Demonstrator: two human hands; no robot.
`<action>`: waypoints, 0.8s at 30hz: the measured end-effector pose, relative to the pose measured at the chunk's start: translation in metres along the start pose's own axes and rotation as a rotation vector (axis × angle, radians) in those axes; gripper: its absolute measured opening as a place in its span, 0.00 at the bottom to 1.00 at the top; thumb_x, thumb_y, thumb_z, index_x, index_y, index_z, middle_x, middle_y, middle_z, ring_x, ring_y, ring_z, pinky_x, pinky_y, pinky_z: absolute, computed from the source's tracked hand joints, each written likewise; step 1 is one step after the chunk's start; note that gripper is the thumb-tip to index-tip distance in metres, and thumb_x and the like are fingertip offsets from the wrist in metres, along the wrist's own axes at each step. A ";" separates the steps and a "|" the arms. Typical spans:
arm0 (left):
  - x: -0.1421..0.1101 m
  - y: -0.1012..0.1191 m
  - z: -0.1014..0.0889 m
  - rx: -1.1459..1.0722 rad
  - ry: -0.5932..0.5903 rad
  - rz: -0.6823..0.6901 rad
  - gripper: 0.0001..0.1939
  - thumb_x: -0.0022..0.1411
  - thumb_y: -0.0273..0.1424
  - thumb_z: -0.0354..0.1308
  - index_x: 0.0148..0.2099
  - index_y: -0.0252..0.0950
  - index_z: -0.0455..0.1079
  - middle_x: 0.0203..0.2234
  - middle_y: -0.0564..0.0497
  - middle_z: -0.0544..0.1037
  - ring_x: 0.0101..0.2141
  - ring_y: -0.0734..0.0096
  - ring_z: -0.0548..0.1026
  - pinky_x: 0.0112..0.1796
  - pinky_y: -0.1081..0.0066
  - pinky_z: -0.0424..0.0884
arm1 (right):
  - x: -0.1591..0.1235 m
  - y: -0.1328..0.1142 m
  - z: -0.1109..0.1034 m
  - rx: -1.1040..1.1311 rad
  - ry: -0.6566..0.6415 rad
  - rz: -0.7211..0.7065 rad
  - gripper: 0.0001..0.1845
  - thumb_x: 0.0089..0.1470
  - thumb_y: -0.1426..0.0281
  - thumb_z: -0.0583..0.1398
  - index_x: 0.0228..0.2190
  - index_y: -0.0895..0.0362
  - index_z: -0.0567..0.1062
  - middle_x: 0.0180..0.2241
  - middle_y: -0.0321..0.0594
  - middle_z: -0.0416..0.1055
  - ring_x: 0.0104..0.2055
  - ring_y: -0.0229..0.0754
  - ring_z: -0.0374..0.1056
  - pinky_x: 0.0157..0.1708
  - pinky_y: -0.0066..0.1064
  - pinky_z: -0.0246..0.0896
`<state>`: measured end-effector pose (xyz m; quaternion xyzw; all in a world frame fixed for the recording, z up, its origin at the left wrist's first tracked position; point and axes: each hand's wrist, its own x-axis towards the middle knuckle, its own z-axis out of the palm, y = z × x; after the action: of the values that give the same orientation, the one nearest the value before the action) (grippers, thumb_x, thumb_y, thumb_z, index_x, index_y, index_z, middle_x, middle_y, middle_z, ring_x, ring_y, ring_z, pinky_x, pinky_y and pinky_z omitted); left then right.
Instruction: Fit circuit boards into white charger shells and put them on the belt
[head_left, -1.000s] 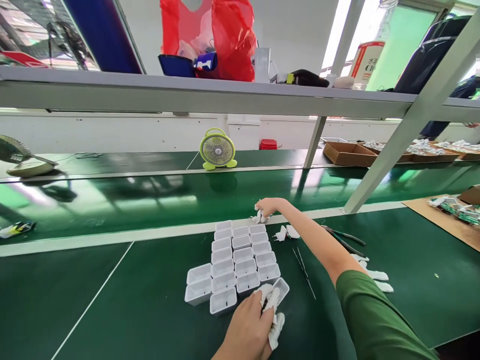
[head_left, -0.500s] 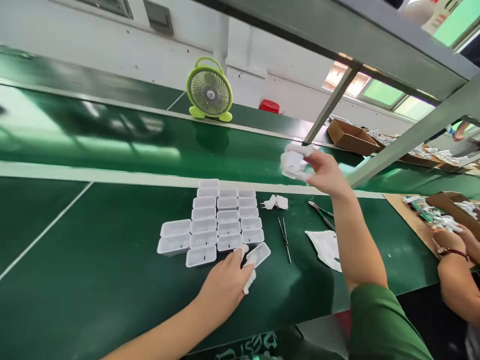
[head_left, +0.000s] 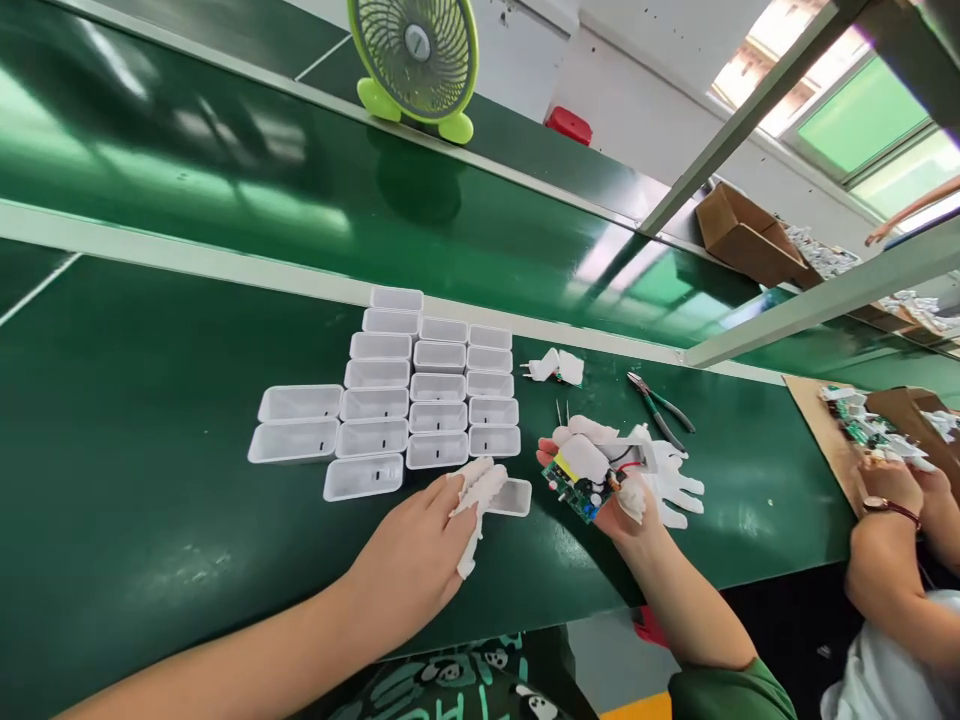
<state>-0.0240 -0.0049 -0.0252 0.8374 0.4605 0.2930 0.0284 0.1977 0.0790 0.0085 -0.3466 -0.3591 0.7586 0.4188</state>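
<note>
My left hand (head_left: 420, 535), with white finger covers, is closed at the left end of a white plastic case (head_left: 513, 497); its fingers hide that end. In my upturned right hand (head_left: 626, 505) lies a green circuit board (head_left: 577, 492) with a yellow-and-white block, small parts and red and black wires. A white part at the wire end is partly hidden by the fingers. Several open white cases (head_left: 439, 388) stand in rows beyond my left hand. Behind my right hand, tweezers (head_left: 562, 411) show only their tips, and a white glove (head_left: 679, 490) lies on the bench.
White plug pieces (head_left: 555, 366) and green-handled cutters (head_left: 658, 408) lie on the green bench (head_left: 150, 480). A green fan (head_left: 417, 60) stands at the back. At right, a co-worker's hands (head_left: 892, 485) are over boards on cardboard (head_left: 817, 430). A metal post (head_left: 750, 120) rises behind.
My right hand has come down from above the bench and turned palm up, bringing the circuit board into sight. My left hand stays at the case, which now lies more level. The view has shifted downward.
</note>
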 end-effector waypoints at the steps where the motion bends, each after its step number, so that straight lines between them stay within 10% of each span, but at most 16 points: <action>1: 0.000 0.001 0.000 -0.019 -0.001 -0.018 0.12 0.58 0.18 0.47 0.42 0.31 0.66 0.42 0.33 0.74 0.39 0.53 0.77 0.32 0.63 0.77 | -0.001 0.000 -0.003 0.005 -0.007 0.002 0.41 0.34 0.50 0.74 0.50 0.51 0.76 0.46 0.48 0.78 0.58 0.59 0.69 0.59 0.53 0.63; 9: -0.004 0.011 0.001 0.052 0.081 -0.093 0.10 0.68 0.32 0.53 0.47 0.30 0.64 0.33 0.38 0.75 0.30 0.55 0.77 0.25 0.65 0.74 | -0.003 0.007 -0.012 -0.124 -0.184 0.102 0.38 0.33 0.55 0.77 0.47 0.55 0.79 0.46 0.50 0.78 0.52 0.57 0.73 0.51 0.48 0.69; 17: -0.019 0.007 0.015 -0.144 -0.138 -0.179 0.12 0.65 0.36 0.57 0.46 0.34 0.66 0.46 0.36 0.75 0.47 0.47 0.76 0.48 0.51 0.75 | -0.002 0.012 0.000 -0.147 -0.211 0.171 0.37 0.33 0.53 0.77 0.46 0.55 0.79 0.43 0.47 0.79 0.48 0.54 0.75 0.47 0.43 0.72; 24: -0.014 0.006 0.018 -0.231 -0.126 -0.153 0.07 0.61 0.25 0.57 0.43 0.33 0.67 0.43 0.36 0.75 0.47 0.47 0.76 0.43 0.53 0.78 | -0.003 0.021 -0.003 -0.161 -0.166 0.159 0.38 0.32 0.55 0.77 0.47 0.53 0.79 0.44 0.47 0.79 0.49 0.55 0.75 0.50 0.45 0.71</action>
<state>-0.0152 -0.0153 -0.0446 0.8077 0.4837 0.2879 0.1756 0.1936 0.0685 -0.0101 -0.3425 -0.4238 0.7841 0.2971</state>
